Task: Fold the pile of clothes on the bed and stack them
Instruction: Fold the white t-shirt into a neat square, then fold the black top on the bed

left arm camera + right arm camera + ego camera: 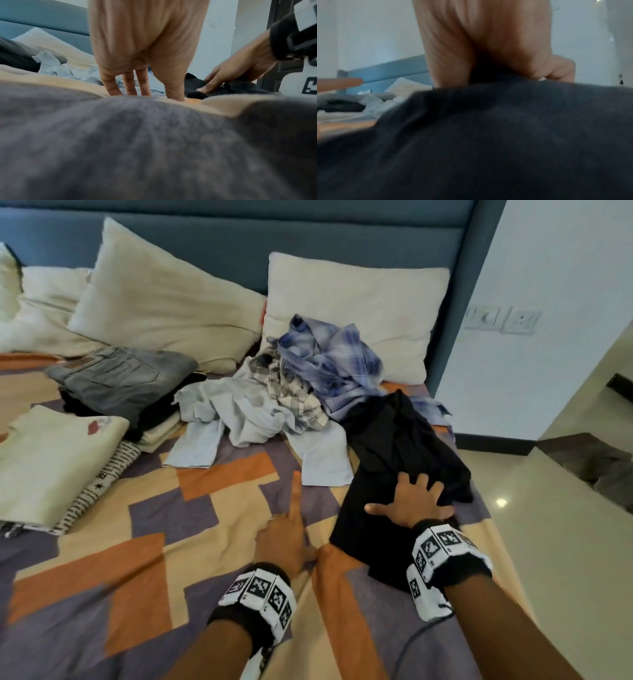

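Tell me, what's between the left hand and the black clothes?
Only bedspread. In the head view the left hand lies flat beside the black garment, with a narrow strip of patterned cover between them. The right hand presses on the garment.

- Open patchwork bedcover [191, 508] lay ahead of my left hand [284, 532]: free passage.
- Unfolded pile [291, 385] blocked the far centre.
- Folded stacks [85, 419] closed the left side.
- Black garment [394, 460] under my right hand [411, 501] filled the bed's right edge.

Head looks down at bed [212, 542]; wrists skim bedding (shared).
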`<state>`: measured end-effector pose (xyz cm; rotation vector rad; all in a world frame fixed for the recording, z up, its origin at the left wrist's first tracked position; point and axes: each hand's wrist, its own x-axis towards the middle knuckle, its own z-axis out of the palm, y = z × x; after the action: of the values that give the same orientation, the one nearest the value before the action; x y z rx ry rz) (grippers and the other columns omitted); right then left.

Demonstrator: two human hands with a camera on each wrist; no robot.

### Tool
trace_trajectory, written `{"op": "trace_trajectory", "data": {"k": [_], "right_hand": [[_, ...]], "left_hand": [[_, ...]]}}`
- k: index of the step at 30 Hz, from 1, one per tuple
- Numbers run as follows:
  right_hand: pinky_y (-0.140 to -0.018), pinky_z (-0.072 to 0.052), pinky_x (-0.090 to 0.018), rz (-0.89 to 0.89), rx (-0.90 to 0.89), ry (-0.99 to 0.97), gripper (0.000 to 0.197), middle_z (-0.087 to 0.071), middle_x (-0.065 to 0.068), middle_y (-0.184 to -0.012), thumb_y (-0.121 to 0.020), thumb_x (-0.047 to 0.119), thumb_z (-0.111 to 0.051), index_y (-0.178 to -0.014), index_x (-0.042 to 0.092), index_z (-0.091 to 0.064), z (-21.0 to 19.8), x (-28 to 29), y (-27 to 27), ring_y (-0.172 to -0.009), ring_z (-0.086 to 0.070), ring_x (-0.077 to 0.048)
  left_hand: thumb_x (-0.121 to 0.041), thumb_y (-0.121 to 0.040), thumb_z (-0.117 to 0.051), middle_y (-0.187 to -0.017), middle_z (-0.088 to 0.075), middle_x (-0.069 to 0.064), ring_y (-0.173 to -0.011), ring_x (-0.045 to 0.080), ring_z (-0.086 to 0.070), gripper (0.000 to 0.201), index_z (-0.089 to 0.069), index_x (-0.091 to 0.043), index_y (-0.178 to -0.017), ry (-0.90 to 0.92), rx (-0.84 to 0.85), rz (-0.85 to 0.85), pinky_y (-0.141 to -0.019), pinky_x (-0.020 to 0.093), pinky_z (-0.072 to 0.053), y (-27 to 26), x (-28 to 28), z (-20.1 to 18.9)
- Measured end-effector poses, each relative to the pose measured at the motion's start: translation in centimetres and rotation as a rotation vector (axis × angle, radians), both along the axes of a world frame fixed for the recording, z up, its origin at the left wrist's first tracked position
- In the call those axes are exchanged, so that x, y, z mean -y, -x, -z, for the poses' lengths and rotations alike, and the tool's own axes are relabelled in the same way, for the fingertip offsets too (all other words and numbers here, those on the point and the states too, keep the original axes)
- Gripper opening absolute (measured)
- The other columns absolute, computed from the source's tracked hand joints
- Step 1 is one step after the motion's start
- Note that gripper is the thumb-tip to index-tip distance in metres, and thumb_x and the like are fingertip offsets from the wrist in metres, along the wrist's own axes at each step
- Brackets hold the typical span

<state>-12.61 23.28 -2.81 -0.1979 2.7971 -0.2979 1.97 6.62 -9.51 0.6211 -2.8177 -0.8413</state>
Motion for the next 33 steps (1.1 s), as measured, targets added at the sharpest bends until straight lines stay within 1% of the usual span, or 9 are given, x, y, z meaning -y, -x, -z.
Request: {"op": "trace_trajectory", "data": {"k": [4,8,12,17,20,23,28,30,33], "right_hand": [[-0.107,-0.029,-0.062,0.097,-0.099,0.163,0.043,-0.050,-0.015,-0.136,-0.090,0.031,-0.069,-0.126,0.011,-0.055,0.6,0.5,0.5,-0.134,-0.034,-0.038],[-0.102,-0.038,-0.051,0.042,-0.212,0.384,0.041,-0.056,-0.019,-0.129,-0.093,0.022,-0.066,-0.127,0.002,-0.056,-1.5,-1.3,-2.3,-0.124,-0.047,-0.039],[-0.095,-0.044,-0.048,-0.111,-0.463,0.535,0.034,-0.055,-0.012,-0.122,-0.091,0.027,-0.065,-0.120,0.010,-0.058,-4.6,-4.0,-7.7,-0.114,-0.053,-0.033],[-0.096,-0.050,-0.047,-0.175,0.043,1.140,0.033,-0.072,0.006,-0.106,-0.075,0.038,-0.070,-0.107,0.035,-0.064,-9.5,-6.9,-14.5,-0.105,-0.066,-0.019],[-0.092,-0.049,-0.039,-0.230,0.331,1.522,0.036,-0.073,-0.008,-0.102,-0.073,-0.003,-0.064,-0.104,0.014,-0.069,-14.1,-7.3,-18.4,-0.104,-0.066,-0.027],[-0.081,-0.054,-0.028,-0.363,0.470,1.663,0.046,-0.071,-0.012,-0.093,-0.059,-0.009,-0.064,-0.105,-0.006,-0.060,-19.0,-7.9,-21.7,-0.092,-0.067,-0.023],[-0.080,-0.056,-0.027,-0.441,0.431,1.790,0.044,-0.069,-0.015,-0.095,-0.068,-0.010,-0.052,-0.112,-0.007,-0.057,-25.9,-9.9,-25.9,-0.089,-0.066,-0.023],[-0.082,-0.056,-0.028,-0.410,0.396,1.810,0.049,-0.066,-0.018,-0.100,-0.068,-0.007,-0.049,-0.116,-0.007,-0.057,-27.4,-10.5,-27.2,-0.090,-0.065,-0.026],[-0.081,-0.056,-0.031,-0.354,0.297,1.757,0.047,-0.065,-0.019,-0.100,-0.067,-0.007,-0.049,-0.112,-0.006,-0.061,-29.1,-10.6,-28.6,-0.088,-0.063,-0.029]], "left_hand": [[-0.032,-0.075,-0.076,-0.092,-0.065,0.007,-0.079,0.031,-0.064,0.134,0.045,-0.044,-0.132,0.069,0.139,-0.033,-0.074,0.047,-0.055,0.5,-0.3,0.5],[-0.039,-0.092,-0.057,-0.125,-0.057,0.016,-0.107,0.034,-0.059,0.103,0.031,-0.032,-0.144,0.145,0.227,-0.008,-0.093,0.049,-0.046,-0.5,-1.6,-0.6],[-0.025,-0.094,-0.059,-0.108,-0.067,0.014,-0.087,0.029,-0.061,0.100,0.025,-0.016,-0.148,0.036,0.268,0.085,-0.074,0.029,-0.037,-3.0,-2.0,-3.0],[-0.027,-0.084,-0.075,-0.121,-0.062,0.019,-0.102,0.033,-0.061,0.113,0.014,-0.018,-0.153,-0.165,0.118,0.074,-0.082,0.029,-0.045,-7.0,-2.4,-9.4],[-0.017,-0.075,-0.080,-0.145,-0.044,0.015,-0.129,0.033,-0.047,0.101,-0.016,-0.015,-0.154,-0.154,-0.077,0.013,-0.105,0.039,-0.041,-9.1,-2.2,-12.4],[-0.018,-0.070,-0.082,-0.151,-0.033,0.013,-0.139,0.030,-0.033,0.102,-0.022,-0.013,-0.152,-0.156,-0.126,0.048,-0.111,0.046,-0.035,-11.6,-2.3,-14.5],[-0.029,-0.082,-0.064,-0.112,-0.070,0.007,-0.109,0.024,-0.062,0.023,-0.067,-0.041,-0.101,-0.240,-0.207,0.115,-0.098,0.040,-0.046,-16.6,-4.0,-16.7],[-0.034,-0.080,-0.063,-0.099,-0.072,-0.002,-0.098,0.013,-0.063,0.021,-0.071,-0.023,-0.096,-0.331,-0.202,0.163,-0.095,0.037,-0.047,-18.1,-5.1,-17.8],[-0.040,-0.087,-0.058,-0.082,-0.068,0.017,-0.077,0.018,-0.059,0.042,-0.066,0.001,-0.084,-0.386,-0.222,0.093,-0.084,0.043,-0.049,-19.4,-5.9,-19.7]]}}
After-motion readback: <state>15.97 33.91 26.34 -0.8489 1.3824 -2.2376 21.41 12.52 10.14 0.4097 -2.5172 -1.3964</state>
